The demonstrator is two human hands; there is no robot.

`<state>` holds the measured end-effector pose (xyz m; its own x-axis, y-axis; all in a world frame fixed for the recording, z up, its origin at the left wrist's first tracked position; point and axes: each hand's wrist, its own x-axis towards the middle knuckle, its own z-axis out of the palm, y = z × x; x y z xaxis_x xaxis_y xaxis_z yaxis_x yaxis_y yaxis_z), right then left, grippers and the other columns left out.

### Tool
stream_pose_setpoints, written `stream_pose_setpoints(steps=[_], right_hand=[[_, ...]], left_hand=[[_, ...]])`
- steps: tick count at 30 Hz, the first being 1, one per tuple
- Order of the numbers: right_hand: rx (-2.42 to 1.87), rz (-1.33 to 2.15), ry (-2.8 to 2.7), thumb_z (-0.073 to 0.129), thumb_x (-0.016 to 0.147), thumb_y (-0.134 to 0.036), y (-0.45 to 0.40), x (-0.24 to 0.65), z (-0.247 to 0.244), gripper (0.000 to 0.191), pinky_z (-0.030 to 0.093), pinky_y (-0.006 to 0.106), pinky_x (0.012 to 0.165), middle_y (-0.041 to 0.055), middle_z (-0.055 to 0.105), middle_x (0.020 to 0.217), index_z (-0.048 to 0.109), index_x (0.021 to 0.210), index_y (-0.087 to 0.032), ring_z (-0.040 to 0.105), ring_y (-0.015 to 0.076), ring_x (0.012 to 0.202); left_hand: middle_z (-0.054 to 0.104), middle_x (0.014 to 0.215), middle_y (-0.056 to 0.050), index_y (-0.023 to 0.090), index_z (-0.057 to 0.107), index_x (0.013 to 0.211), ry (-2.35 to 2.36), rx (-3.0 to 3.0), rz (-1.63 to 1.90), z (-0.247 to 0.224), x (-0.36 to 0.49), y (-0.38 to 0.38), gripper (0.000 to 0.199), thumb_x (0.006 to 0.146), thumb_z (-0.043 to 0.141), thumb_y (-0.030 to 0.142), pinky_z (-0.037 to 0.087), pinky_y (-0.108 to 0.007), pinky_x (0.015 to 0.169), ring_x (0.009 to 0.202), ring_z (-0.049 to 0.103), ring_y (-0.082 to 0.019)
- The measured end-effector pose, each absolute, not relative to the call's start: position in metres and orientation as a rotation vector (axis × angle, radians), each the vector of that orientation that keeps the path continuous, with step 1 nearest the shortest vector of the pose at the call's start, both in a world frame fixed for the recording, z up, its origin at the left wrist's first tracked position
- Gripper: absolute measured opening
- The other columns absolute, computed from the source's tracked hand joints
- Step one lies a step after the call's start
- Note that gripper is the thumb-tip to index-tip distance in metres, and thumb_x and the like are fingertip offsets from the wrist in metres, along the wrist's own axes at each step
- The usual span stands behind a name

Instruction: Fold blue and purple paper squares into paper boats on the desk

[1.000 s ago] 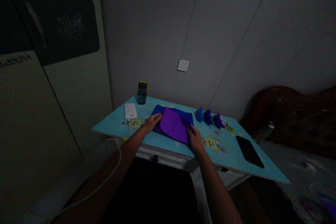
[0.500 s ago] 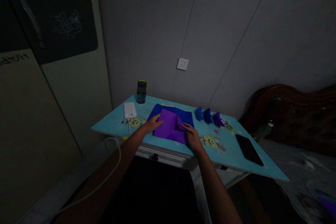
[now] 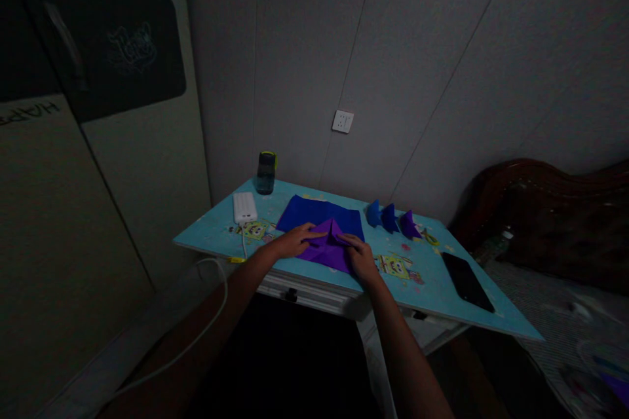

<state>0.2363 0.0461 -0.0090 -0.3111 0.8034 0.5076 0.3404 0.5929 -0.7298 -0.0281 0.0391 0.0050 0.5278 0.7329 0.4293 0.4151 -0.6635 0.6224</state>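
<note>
A purple paper [image 3: 324, 254] lies near the table's front edge, its upper part folded in to a peak at the middle. My left hand [image 3: 295, 240] grips the paper's left flap, thumb and fingers closed on it. On the right flap my right hand [image 3: 360, 255] is closed in the same way. Behind the purple paper lies a flat blue sheet [image 3: 319, 210]. Three folded paper pieces stand to the right: a light blue one [image 3: 374, 214], a dark blue one [image 3: 390, 218] and a purple one [image 3: 409, 225].
On the table [image 3: 417, 275] are a dark bottle [image 3: 266, 173], a white power bank [image 3: 244, 207] with a cable, green-handled scissors [image 3: 430, 237] and a black phone [image 3: 466, 280]. A cabinet stands left; a bed with a headboard [image 3: 550, 222] is right.
The left side of the purple paper has been folded inward and down, forming a central peak. My left hand has moved slightly right and down with it. My right hand has stayed nearly still.
</note>
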Motion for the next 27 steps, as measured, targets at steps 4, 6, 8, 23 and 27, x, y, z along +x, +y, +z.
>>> stream_pose_setpoints(steps=[4,6,8,23,27], right_hand=[[-0.955,0.56,-1.954,0.042,0.078,-0.009,0.045,0.235,-0.011,0.049,0.045,0.04,0.102,0.0077,0.066,0.121,0.074,0.112,-0.024,0.061,0.0219,0.113],[-0.98,0.51,-1.991,0.041,0.078,-0.006,0.045,0.233,-0.012,0.051,0.044,0.04,0.103,0.0079,0.064,0.123,0.074,0.112,-0.025,0.06,0.0216,0.114],[-1.009,0.446,-2.028,0.041,0.078,-0.005,0.043,0.23,-0.012,0.052,0.042,0.042,0.106,0.0079,0.06,0.127,0.074,0.113,-0.026,0.057,0.0222,0.117],[-1.11,0.149,-2.367,0.046,0.098,-0.042,0.025,0.218,0.004,0.038,0.04,0.045,0.102,0.0062,0.066,0.127,0.079,0.086,-0.027,0.056,0.026,0.119],[-1.124,0.115,-2.436,0.048,0.097,-0.041,0.025,0.216,0.004,0.033,0.041,0.047,0.1,0.0065,0.065,0.129,0.078,0.095,-0.028,0.057,0.0267,0.12]], left_hand=[[0.047,0.134,-0.007,0.031,0.052,0.139,0.977,2.459,0.854,0.004,-0.027,0.034,0.06,0.082,0.056,0.011,0.038,-0.04,0.109,0.123,0.051,-0.025],[0.044,0.137,-0.009,0.031,0.05,0.14,0.997,2.513,0.826,0.003,-0.027,0.033,0.058,0.085,0.059,0.019,0.038,-0.041,0.109,0.125,0.05,-0.027],[0.041,0.141,-0.011,0.03,0.05,0.141,1.018,2.558,0.813,0.002,-0.027,0.033,0.056,0.086,0.062,0.026,0.037,-0.044,0.11,0.128,0.047,-0.03],[0.056,0.139,-0.01,0.025,0.056,0.135,1.04,2.689,0.782,-0.006,-0.025,0.037,0.043,0.094,0.055,0.036,0.036,-0.043,0.111,0.13,0.047,-0.025],[0.055,0.142,-0.008,0.024,0.053,0.137,0.951,2.715,0.719,-0.007,-0.023,0.036,0.043,0.095,0.052,0.031,0.035,-0.038,0.112,0.133,0.047,-0.021]])
